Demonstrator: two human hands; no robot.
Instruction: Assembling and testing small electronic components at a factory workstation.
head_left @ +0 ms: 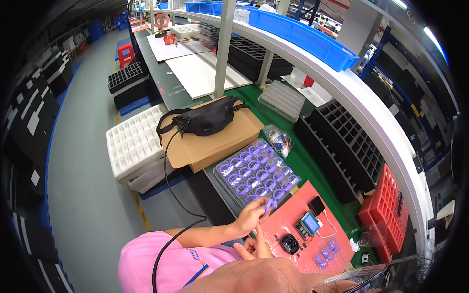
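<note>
My left hand (253, 215) pinches a small purple loop-shaped piece (268, 207) over the near corner of a clear tray. Many similar purple loops (254, 166) sit in rows in that clear tray (221, 179). Just below, my right hand (257, 247) has its forefinger stretched up toward the left hand and its thumb apart, with nothing visible in it. On the red mat (288, 218) to the right lie a round black case (289, 243), a small device with a lit blue screen (309, 223), and a few more purple loops (326, 254).
A black waist bag (210, 117) rests on a cardboard box (229, 139), and its cable runs down to me. White foam trays (137, 141) stand left of the box. Black divided trays (342, 146) and red crates (386, 215) line the right side beneath a shelf with blue bins (293, 29).
</note>
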